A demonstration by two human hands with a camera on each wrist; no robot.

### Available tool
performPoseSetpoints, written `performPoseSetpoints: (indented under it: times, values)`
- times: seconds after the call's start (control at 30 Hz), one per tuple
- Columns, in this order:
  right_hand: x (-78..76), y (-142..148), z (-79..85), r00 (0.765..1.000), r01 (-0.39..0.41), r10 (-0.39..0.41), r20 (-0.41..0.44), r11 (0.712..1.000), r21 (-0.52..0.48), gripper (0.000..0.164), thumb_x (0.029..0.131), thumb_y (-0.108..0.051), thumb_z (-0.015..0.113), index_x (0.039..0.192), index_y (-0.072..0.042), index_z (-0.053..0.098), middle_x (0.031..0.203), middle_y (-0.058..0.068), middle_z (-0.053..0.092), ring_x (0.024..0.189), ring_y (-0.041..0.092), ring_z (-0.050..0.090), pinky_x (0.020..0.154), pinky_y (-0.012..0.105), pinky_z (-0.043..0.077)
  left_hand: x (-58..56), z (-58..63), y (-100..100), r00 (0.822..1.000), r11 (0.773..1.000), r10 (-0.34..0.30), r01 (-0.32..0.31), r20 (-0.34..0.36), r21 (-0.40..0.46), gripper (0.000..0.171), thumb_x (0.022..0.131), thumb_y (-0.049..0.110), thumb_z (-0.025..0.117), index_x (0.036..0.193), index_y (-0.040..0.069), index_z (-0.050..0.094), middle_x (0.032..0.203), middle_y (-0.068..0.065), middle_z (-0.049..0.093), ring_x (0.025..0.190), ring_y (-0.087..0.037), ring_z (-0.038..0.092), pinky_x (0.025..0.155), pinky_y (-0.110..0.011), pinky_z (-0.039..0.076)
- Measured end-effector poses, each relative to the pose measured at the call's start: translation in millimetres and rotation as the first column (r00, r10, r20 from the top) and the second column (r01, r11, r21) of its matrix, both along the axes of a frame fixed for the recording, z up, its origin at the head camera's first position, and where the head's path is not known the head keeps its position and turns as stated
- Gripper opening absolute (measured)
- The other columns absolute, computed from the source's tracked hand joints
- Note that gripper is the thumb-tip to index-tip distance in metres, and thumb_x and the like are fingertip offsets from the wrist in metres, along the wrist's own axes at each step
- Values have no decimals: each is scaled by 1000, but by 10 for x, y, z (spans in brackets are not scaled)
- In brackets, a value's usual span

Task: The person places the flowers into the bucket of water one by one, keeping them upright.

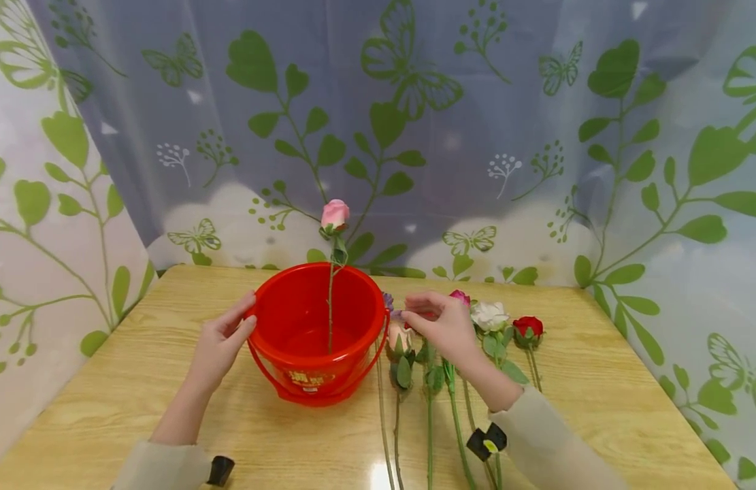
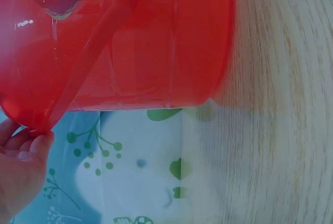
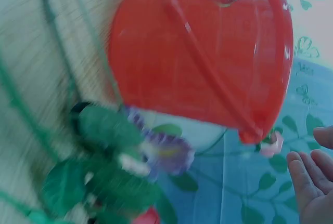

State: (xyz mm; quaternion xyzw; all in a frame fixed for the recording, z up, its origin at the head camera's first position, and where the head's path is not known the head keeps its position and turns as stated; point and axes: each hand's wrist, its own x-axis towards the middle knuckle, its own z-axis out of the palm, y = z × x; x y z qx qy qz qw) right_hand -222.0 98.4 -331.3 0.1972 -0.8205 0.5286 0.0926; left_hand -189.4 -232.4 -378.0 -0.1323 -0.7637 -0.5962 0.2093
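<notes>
A red plastic bucket (image 1: 304, 313) with a hanging handle stands on the table. One pink rose (image 1: 335, 214) leans upright inside it, its bloom above the far rim. My left hand (image 1: 221, 344) pinches the bucket's rim on the left side, thumb and fingers at the edge in the left wrist view too. To the right of the bucket, my right hand (image 1: 445, 327) hovers over the lying flowers with fingers loosely bent and nothing held. Near it are a purple flower (image 3: 171, 154), a peach rose (image 1: 399, 338) and a magenta bloom (image 1: 460, 297), partly hidden by the hand.
A white flower (image 1: 490, 316) and a red rose (image 1: 529, 328) lie farther right. Several long stems run toward the near edge of the wooden table (image 1: 108, 401). Behind and at both sides hangs a leaf-and-butterfly patterned curtain (image 1: 353, 88).
</notes>
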Motion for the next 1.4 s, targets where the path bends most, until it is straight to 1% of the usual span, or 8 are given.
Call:
performPoseSetpoints:
  times: [0.23,0.37,0.6,0.77,0.93,1.17,1.3,1.4]
  values:
    - [19,371,-86,996,80,-81,42,996,42,22,79,-7,66,99,-1,64,93,11,65,82,20,61,69,27,51,6,32,2,1000,1000,1,-1,10,-10,38,88,1,51,122,-13,44,128,-26,39,112,3,39,84,-10,37]
    - [18,542,-148,992,120,-122,28,990,69,22,78,-8,67,98,0,65,92,13,65,81,21,61,67,26,50,10,33,1,1000,1000,7,-7,23,-21,38,88,1,52,123,-12,45,128,-26,39,112,3,40,82,-10,38]
    - [48,853,-246,979,195,-202,32,968,161,22,79,-9,66,99,0,64,92,12,65,82,23,61,67,26,51,14,29,0,999,1000,6,-5,34,-24,38,88,2,52,123,-11,45,129,-25,39,115,-1,39,83,-10,37]
    - [52,1101,-344,968,242,-249,11,949,201,22,79,-7,66,99,3,63,93,16,64,83,27,61,69,31,51,15,38,5,1000,1000,6,-5,25,-18,38,88,1,52,122,-12,45,128,-26,39,114,1,39,83,-10,37]
    - [64,1335,-446,953,284,-301,27,922,264,25,81,-11,64,102,4,61,96,18,63,87,30,59,70,35,51,14,38,6,1000,1000,7,-6,23,-25,38,87,1,52,122,-12,45,128,-25,39,114,1,39,83,-10,37]
    - [82,1555,-555,944,312,-331,7,895,318,26,82,-12,63,101,6,61,95,20,62,86,33,59,68,38,51,12,35,0,999,999,17,-15,27,-48,38,88,3,53,122,-11,46,128,-23,41,114,-1,40,84,-9,37]
    - [91,1638,-599,939,327,-343,-13,882,339,25,81,-11,64,98,6,62,93,21,63,84,34,60,66,38,51,15,37,-1,1000,999,15,-13,27,-51,38,88,2,52,123,-11,46,128,-23,41,114,-2,39,84,-9,37]
    - [87,1691,-635,937,329,-349,-7,874,357,26,81,-12,63,98,7,62,92,21,63,84,34,60,64,37,51,19,40,0,1000,999,13,-12,27,-48,38,88,2,52,123,-11,46,128,-24,41,114,-1,39,83,-9,37]
